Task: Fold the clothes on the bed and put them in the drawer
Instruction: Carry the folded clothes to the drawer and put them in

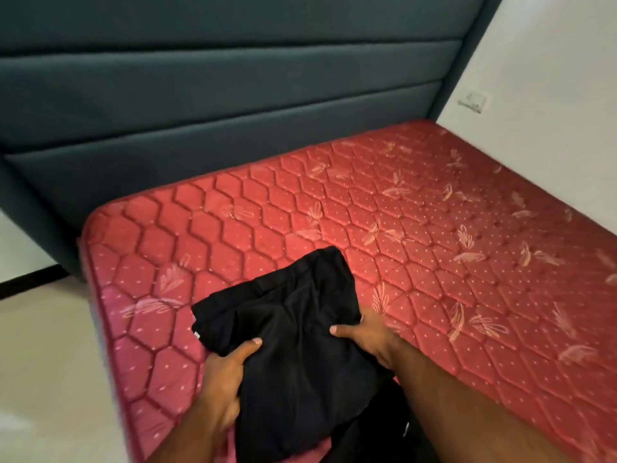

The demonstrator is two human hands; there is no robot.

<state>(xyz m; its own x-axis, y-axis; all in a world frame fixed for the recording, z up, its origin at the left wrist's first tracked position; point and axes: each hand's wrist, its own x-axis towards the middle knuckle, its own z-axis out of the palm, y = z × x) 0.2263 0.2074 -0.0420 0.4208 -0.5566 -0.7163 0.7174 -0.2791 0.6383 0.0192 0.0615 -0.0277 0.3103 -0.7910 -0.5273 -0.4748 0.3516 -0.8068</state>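
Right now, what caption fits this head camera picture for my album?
Left hand and right hand grip a folded black garment on a red quilted mattress.

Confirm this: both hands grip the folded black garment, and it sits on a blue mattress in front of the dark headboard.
One thing is wrong: the mattress is red with a quilted pattern, not blue. The rest holds in the head view: the left hand and right hand both grip the folded black garment, in front of the dark headboard.
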